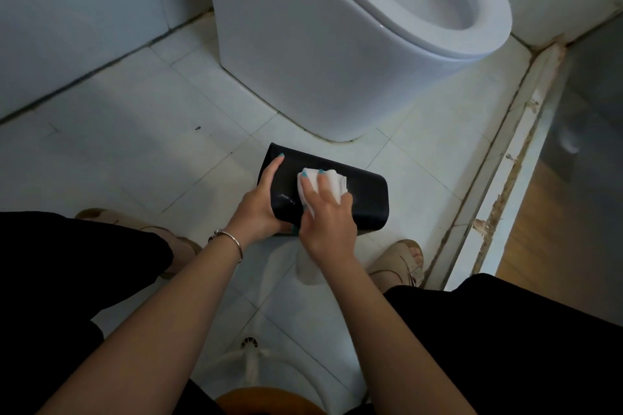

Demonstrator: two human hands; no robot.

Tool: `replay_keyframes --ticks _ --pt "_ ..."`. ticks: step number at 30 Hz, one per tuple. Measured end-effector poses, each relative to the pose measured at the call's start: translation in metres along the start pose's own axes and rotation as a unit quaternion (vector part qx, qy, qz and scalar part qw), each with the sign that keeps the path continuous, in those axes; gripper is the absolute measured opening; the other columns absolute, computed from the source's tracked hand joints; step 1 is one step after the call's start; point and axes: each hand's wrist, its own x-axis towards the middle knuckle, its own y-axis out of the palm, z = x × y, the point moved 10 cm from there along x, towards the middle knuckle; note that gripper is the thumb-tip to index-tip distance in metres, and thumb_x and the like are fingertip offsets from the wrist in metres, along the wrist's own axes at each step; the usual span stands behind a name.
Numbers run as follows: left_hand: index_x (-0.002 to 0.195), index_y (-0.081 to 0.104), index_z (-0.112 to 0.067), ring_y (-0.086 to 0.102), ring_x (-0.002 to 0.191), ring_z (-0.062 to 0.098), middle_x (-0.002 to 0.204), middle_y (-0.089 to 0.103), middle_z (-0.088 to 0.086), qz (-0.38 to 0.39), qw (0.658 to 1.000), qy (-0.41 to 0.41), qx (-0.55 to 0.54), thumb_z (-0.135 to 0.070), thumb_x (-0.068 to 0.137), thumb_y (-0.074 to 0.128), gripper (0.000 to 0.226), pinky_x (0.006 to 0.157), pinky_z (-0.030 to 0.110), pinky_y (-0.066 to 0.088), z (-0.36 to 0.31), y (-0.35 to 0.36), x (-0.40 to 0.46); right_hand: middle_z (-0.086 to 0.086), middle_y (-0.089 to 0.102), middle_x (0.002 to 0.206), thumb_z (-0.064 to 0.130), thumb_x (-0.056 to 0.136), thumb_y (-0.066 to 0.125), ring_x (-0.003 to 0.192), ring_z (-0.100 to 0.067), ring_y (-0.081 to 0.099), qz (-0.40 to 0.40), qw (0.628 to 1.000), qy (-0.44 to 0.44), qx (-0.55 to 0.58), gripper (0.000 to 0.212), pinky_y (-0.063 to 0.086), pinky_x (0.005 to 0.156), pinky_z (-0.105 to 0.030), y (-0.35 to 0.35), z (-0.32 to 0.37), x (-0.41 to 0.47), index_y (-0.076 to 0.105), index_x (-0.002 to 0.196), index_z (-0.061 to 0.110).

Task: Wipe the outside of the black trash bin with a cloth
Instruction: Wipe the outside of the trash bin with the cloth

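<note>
- Head view looks down at a white tiled floor (118, 152), pretty roomy, with grey grout lines.
- Big white toilet (337, 44) sits at the top, lid up, bowl open.
- Black trash bin (364, 195) is lying on its side on the floor just in front of the toilet base, between the person's two feet in tan sandals (401, 263).
- Left hand (259, 202) is wrapped around the near end of the bin, fingers spread along its side, steadying it. Silver bracelet (232, 241) on that wrist.
- Right hand (327, 216) is pressed flat on the bin's upper side, fingers closed down over a bunched white cloth (328, 184).
- Small shiny smudge shows on the bin right beside the cloth.
- Teal nail polish on both hands.
</note>
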Motion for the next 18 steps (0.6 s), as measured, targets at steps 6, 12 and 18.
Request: replay_keyframes --ticks 6,12,18 --pt "0.150 0.002 -0.047 0.056 0.099 0.015 0.114 0.052 -0.005 0.013 1.000 0.011 0.022 -0.010 0.060 0.090 0.131 0.082 0.024 0.049 -0.004 0.001 0.001 0.019 0.024 0.153 0.016 0.091 0.049 0.114 -0.029 0.035 -0.017 0.998 0.057 -0.006 0.063 0.043 0.063 -0.030 -0.014 -0.047 0.000 0.032 0.144 0.046" --pt "0.149 0.002 -0.048 0.059 0.099 0.017 0.113 0.055 -0.007 -0.001 1.000 0.005 0.031 -0.016 0.060 0.090 0.130 0.084 0.026 0.049 0.000 0.000 0.002 0.014 0.020 0.156 0.018 0.092 0.048 0.132 -0.036 0.024 -0.001 0.998 0.055 0.013 0.064 0.053 0.073 -0.040 -0.001 -0.009 -0.004 0.027 0.147 0.043" --pt "0.148 0.005 -0.051 0.057 0.100 0.014 0.115 0.053 -0.007 0.025 1.000 0.007 0.008 -0.011 0.060 0.090 0.129 0.076 0.016 0.046 0.000 0.000 0.005 0.024 0.029 0.150 0.018 0.092 0.051 0.105 -0.022 0.036 -0.005 1.000 0.008 -0.002 0.061 0.048 0.063 -0.032 -0.015 -0.044 -0.002 0.035 0.140 0.052"
